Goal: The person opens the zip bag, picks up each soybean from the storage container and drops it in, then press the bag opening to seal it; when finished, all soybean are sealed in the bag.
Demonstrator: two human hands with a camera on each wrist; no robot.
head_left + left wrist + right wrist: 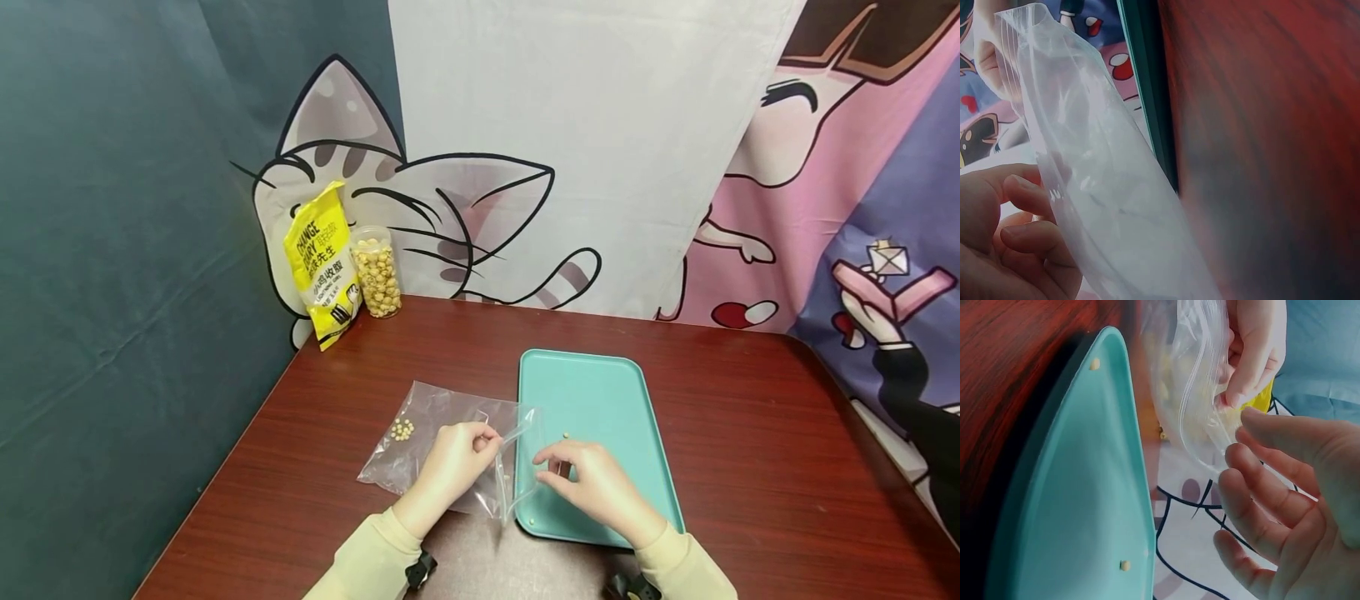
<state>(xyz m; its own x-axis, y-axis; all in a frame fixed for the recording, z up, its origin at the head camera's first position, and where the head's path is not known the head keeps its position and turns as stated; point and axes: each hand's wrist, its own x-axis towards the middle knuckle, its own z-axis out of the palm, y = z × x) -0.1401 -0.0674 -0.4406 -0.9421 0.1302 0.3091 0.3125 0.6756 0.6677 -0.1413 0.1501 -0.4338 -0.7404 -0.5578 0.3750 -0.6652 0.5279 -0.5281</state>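
Note:
A clear zip-lock bag (438, 408) lies on the table, its mouth raised at the right and overlapping the tray's left edge. Small round yellowish pieces (402, 429) cluster toward its far left corner. My left hand (461, 454) pinches the bag near its mouth between thumb and fingers, as the right wrist view shows. Above the teal tray (592, 383) hovers my right hand (596, 483), fingers loosely bent and holding nothing visible, fingertips close to the bag's mouth. Two loose pieces sit in the tray, one pale piece (1125, 565) and another pale piece (1095, 363) near a corner.
At the table's far left corner, a yellow printed packet (322, 267) leans beside a clear jar (377, 275) of round yellowish pieces. Cartoon-printed cloth (600, 100) hangs behind the reddish-brown table (787, 467), and a dark grey-blue cloth (112, 250) borders its left side.

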